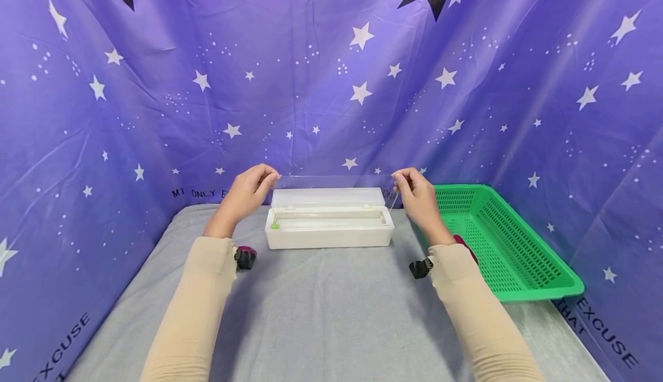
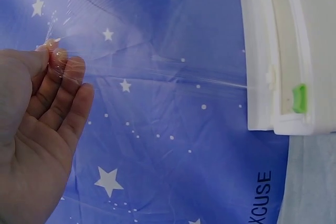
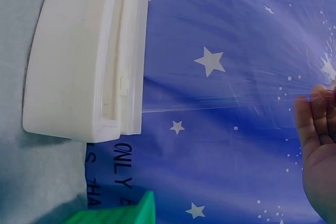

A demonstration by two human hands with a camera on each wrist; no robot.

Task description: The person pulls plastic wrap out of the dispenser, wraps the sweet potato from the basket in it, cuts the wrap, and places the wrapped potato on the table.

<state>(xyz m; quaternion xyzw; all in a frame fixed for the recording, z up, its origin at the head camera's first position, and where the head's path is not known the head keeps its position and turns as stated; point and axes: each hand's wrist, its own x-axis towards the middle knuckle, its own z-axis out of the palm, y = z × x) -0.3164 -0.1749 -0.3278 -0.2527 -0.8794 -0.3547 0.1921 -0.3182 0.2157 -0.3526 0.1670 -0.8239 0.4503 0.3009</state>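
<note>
A white plastic wrap dispenser box (image 1: 329, 239) stands on the cloth-covered table, its lid (image 1: 327, 198) raised at the back. A small green slider (image 1: 275, 226) sits at its left end. From the box a sheet of clear plastic wrap (image 2: 173, 74) stretches up and away, held taut by both hands. My left hand (image 1: 251, 191) pinches one corner between thumb and fingertips, above the box's left end. Above the right end, my right hand (image 1: 418, 198) pinches the other corner. In the right wrist view, the right hand is partly cut off by the frame edge.
A green plastic basket (image 1: 561, 270) with slotted sides stands to the right, beside the right forearm. Grey cloth (image 1: 321, 313) covers the table. Purple star-patterned curtains (image 1: 321, 83) hang behind it and at both sides.
</note>
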